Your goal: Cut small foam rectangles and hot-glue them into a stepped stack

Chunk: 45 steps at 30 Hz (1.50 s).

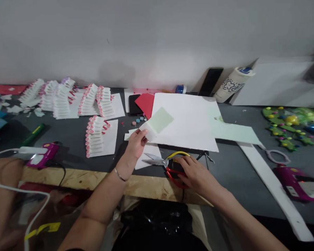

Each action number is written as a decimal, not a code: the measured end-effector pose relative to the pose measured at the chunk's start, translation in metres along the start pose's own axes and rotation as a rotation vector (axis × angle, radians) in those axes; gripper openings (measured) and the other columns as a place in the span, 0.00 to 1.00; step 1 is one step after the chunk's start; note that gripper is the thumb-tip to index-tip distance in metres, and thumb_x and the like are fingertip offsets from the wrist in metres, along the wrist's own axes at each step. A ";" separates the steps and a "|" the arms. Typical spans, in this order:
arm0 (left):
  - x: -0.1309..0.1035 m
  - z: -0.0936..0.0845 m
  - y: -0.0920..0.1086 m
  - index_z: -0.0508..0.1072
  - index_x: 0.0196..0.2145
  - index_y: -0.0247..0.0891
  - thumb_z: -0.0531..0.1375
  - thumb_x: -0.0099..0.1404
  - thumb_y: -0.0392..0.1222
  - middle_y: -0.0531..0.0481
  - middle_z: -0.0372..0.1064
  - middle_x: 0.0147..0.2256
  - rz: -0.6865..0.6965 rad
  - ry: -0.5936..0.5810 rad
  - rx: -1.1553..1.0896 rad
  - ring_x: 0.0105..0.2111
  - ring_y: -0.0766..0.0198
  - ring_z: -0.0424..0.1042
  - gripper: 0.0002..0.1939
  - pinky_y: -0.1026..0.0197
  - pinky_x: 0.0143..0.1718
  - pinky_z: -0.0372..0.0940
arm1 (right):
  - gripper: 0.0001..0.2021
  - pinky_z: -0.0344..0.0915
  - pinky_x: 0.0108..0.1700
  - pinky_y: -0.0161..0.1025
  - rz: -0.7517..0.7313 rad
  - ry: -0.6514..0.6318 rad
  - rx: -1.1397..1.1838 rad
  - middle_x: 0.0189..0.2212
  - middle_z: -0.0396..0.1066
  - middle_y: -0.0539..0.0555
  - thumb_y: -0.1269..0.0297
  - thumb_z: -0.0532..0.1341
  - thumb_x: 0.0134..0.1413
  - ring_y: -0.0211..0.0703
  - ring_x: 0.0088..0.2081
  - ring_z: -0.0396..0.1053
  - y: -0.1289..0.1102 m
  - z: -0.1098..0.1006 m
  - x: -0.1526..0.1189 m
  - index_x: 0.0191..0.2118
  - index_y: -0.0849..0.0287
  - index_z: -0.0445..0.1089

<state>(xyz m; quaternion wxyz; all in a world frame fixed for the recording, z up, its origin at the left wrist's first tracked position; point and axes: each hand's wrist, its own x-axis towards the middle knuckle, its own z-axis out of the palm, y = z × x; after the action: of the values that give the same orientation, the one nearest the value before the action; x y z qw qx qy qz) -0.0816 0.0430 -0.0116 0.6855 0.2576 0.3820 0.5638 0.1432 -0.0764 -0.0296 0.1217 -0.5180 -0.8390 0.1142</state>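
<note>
My left hand [137,141] pinches a small white piece of paper [149,132] between thumb and fingers. Beside that piece is a pale green square [161,120], over a large white sheet [191,118]; whether the two are joined I cannot tell. Near the table's front edge, my right hand [192,170] is closed on the handles of a pair of scissors [159,161], one handle red and the other yellow. The scissor blades stand apart and point left, above a white paper scrap [143,162]. Part of the handles is hidden under my fingers.
Pink-tipped white strips on cards [95,136] lie left. Purple devices [43,155] with cables sit at both sides. A cup [231,83] and dark phone [211,81] stand at the back. A long white strip [274,188] overhangs the edge. Another person's arm [5,195] is at left.
</note>
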 end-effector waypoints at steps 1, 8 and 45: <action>0.000 0.001 0.000 0.76 0.34 0.35 0.74 0.43 0.45 0.50 0.78 0.32 0.016 -0.008 0.001 0.33 0.63 0.75 0.21 0.64 0.34 0.66 | 0.28 0.69 0.49 0.53 -0.007 0.003 -0.010 0.45 0.72 0.63 0.75 0.59 0.46 0.59 0.47 0.71 -0.001 0.002 0.001 0.56 0.58 0.64; 0.000 -0.002 0.007 0.75 0.34 0.37 0.74 0.43 0.41 0.53 0.76 0.32 0.130 0.025 -0.055 0.33 0.65 0.74 0.20 0.66 0.33 0.65 | 0.31 0.70 0.37 0.45 0.120 -0.171 0.235 0.40 0.76 0.56 0.72 0.57 0.47 0.52 0.36 0.75 0.019 -0.022 -0.014 0.59 0.50 0.64; -0.031 0.003 0.014 0.79 0.38 0.43 0.71 0.53 0.43 0.48 0.75 0.38 0.731 0.085 0.529 0.42 0.56 0.72 0.13 0.54 0.51 0.64 | 0.22 0.67 0.40 0.45 0.315 -0.033 1.276 0.36 0.66 0.53 0.41 0.60 0.56 0.46 0.36 0.68 0.017 -0.035 0.017 0.50 0.48 0.59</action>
<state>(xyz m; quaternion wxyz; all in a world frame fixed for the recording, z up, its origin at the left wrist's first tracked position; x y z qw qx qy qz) -0.0895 0.0160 0.0079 0.3357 0.5185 0.4247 0.6619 0.1616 -0.0516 -0.0004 0.3740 -0.4590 -0.5226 0.6135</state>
